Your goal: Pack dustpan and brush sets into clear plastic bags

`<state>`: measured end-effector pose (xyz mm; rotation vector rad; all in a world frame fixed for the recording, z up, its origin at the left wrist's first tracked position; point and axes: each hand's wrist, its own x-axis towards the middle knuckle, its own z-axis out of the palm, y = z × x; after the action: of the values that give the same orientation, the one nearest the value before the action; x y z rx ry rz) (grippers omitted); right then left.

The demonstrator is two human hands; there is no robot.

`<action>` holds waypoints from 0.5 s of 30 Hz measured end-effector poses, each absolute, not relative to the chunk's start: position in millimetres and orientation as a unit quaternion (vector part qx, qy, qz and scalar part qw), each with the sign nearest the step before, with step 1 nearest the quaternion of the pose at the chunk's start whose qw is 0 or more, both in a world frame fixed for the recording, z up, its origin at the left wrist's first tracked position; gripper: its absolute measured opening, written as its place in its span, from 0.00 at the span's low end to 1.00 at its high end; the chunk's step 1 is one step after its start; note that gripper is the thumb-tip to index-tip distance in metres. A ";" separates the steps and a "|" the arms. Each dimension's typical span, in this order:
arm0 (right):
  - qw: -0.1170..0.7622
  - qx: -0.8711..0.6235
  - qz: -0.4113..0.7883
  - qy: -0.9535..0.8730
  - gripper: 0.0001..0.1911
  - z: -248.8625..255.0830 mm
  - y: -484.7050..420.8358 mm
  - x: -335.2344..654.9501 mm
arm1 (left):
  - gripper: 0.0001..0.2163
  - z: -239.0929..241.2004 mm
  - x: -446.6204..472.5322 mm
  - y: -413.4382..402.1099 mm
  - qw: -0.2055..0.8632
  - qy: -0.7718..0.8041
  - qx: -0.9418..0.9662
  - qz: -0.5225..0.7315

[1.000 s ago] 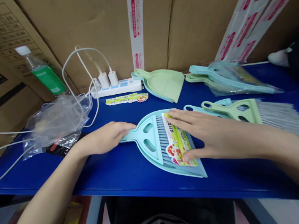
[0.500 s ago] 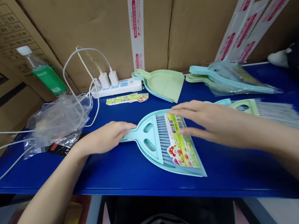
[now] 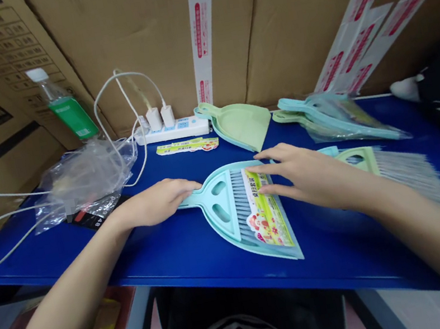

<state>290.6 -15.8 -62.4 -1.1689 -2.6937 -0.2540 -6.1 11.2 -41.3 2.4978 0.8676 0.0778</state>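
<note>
A light blue dustpan (image 3: 229, 214) with a matching brush lying in it rests on the blue table (image 3: 184, 250). A colourful label card (image 3: 268, 210) lies on the brush bristles. My left hand (image 3: 152, 202) grips the dustpan's handle, fingers curled over it. My right hand (image 3: 307, 174) is spread flat, its fingertips touching the top end of the label card. Right of that hand lies a green brush (image 3: 391, 171) with grey bristles, partly hidden by my wrist.
A green dustpan (image 3: 240, 124) and bagged dustpan sets (image 3: 335, 118) lie at the back. Another label card (image 3: 187, 146), a power strip (image 3: 173, 130) with chargers and cables, a crumpled plastic bag (image 3: 86, 177) and a bottle (image 3: 63, 107) sit left. Cardboard boxes wall the back.
My right hand slid up from the lower part of the label card to its top end, uncovering most of the card. My left hand stayed on the handle.
</note>
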 end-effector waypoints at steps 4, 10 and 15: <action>0.115 -0.397 -0.098 -0.905 0.23 -60.3 -16.7 290.6 | 0.16 -40.9 -5.7 10.8 0.242 0.317 0.916 0.030; 0.156 -0.441 -0.110 -0.877 0.20 -59.0 -9.6 297.4 | 0.16 -40.4 -5.4 10.4 0.234 0.321 0.917 0.031; 0.091 -0.463 -0.150 -0.869 0.20 -69.4 -4.0 301.4 | 0.16 -39.5 -4.8 9.7 0.234 0.322 0.917 0.029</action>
<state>301.4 -4.0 -69.4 -1.3765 -2.5819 -0.4452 -4.8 9.7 -39.5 2.5171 0.8840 0.0805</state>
